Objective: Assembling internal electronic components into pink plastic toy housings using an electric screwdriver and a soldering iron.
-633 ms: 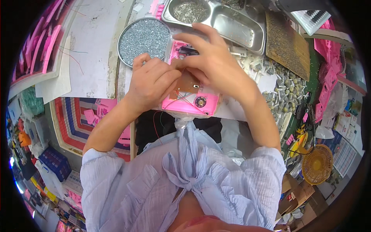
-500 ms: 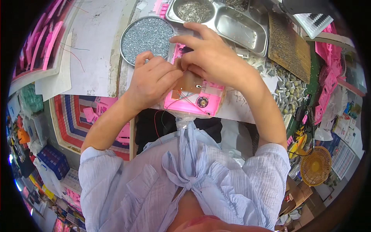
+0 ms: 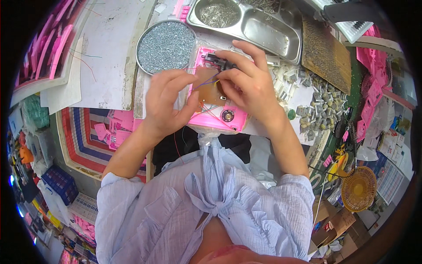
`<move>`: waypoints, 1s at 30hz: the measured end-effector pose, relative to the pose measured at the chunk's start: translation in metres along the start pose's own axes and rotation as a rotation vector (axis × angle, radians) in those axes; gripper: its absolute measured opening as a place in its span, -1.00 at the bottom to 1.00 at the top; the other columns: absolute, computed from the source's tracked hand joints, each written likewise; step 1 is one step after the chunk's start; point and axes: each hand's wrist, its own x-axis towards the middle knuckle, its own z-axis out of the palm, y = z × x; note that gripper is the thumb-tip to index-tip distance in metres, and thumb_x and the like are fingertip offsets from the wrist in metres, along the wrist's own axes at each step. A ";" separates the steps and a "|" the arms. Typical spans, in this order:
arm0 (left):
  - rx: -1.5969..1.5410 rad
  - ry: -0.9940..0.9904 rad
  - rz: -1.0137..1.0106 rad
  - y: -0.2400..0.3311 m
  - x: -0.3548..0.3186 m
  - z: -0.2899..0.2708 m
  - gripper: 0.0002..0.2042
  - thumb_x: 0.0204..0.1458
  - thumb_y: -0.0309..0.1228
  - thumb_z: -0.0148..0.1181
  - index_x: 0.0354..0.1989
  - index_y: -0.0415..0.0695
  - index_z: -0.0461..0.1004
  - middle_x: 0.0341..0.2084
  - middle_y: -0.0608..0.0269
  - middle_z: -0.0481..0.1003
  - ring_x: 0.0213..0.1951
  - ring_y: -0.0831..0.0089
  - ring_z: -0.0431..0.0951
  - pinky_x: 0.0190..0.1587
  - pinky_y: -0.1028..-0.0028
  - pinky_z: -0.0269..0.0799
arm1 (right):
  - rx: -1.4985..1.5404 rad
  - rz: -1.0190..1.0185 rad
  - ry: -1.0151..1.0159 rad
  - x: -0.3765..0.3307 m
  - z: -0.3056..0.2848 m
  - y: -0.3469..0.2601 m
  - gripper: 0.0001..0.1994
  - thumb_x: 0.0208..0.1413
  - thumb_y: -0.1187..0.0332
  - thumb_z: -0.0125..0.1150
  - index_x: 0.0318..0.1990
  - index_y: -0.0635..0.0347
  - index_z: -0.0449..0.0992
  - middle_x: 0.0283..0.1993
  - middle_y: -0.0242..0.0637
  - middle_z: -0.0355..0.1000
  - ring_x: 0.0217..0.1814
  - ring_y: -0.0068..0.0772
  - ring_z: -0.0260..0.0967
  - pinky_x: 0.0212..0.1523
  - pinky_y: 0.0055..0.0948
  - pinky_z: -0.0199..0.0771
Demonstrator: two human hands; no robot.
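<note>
A pink plastic housing (image 3: 235, 125) lies in front of me with a brown circuit board (image 3: 209, 97) inside it. At its near right corner sits a small round speaker (image 3: 228, 115); a black part (image 3: 214, 59) is at the far end. My right hand (image 3: 252, 88) pinches thin blue wires (image 3: 205, 82) above the board, its fingertips closed. Left of the board, my left hand (image 3: 169, 103) has thumb and forefinger apart, near the other ends of those wires. Red wires (image 3: 211, 113) run across the near part of the housing.
Beyond my left hand stands a round tray (image 3: 165, 48) of small silvery screws. A steel compartment tray (image 3: 270, 37) with small metal parts is at the back. Many small grey and white parts (image 3: 314, 108) and a brown board (image 3: 327, 55) lie to the right. Pink parts (image 3: 121, 127) fill a striped-lined box.
My hands have moved apart, the left one opening and the right shifting right and nearer. The blue wires and the black part now show between them.
</note>
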 end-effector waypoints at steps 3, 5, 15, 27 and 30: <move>-0.198 -0.069 -0.073 0.010 0.011 0.015 -0.62 -0.02 -0.64 0.31 0.02 -0.21 0.51 -0.16 0.10 0.56 -0.19 0.18 0.60 -0.17 0.33 0.51 | 0.037 0.076 0.077 -0.014 -0.001 0.001 -0.80 -0.20 0.51 0.43 -0.34 0.11 0.61 0.14 -0.30 0.54 0.30 0.07 0.30 0.21 -0.05 0.41; -0.285 -0.155 -0.120 0.017 0.024 0.021 -0.63 0.01 -0.68 0.26 0.04 -0.23 0.50 -0.14 0.06 0.55 -0.22 0.18 0.62 -0.21 0.36 0.56 | 0.079 0.126 0.126 -0.021 -0.004 0.002 -0.80 -0.20 0.51 0.43 -0.34 0.09 0.62 0.15 -0.31 0.54 0.32 0.07 0.29 0.25 -0.06 0.35; -0.341 -0.556 -0.038 0.009 0.072 0.042 -0.84 0.13 -0.58 0.21 -0.14 -0.24 0.62 -0.38 0.12 0.59 -0.40 0.33 0.65 -0.36 0.40 0.54 | 0.292 0.229 0.179 -0.051 -0.019 0.013 -0.78 -0.22 0.50 0.45 -0.35 -0.02 0.70 0.23 -0.30 0.51 0.39 0.01 0.19 0.37 -0.05 0.20; -0.220 -0.535 -0.107 0.016 0.068 0.040 -0.92 0.10 -0.60 0.26 -0.24 -0.27 0.57 -0.43 0.14 0.50 -0.42 0.30 0.59 -0.37 0.41 0.50 | 0.086 0.704 0.567 -0.168 -0.111 -0.025 -0.74 0.05 0.60 0.32 -0.06 0.31 0.59 0.02 -0.10 0.57 0.14 -0.18 0.46 0.18 -0.19 0.45; -0.166 -0.503 -0.065 0.020 0.059 0.042 -0.88 0.07 -0.62 0.26 -0.22 -0.24 0.56 -0.41 0.12 0.51 -0.39 0.22 0.58 -0.34 0.37 0.49 | 0.191 1.056 0.924 -0.265 -0.164 -0.039 -0.63 0.22 0.59 0.21 0.18 0.36 0.41 -0.03 -0.14 0.53 0.01 -0.34 0.45 0.05 -0.35 0.49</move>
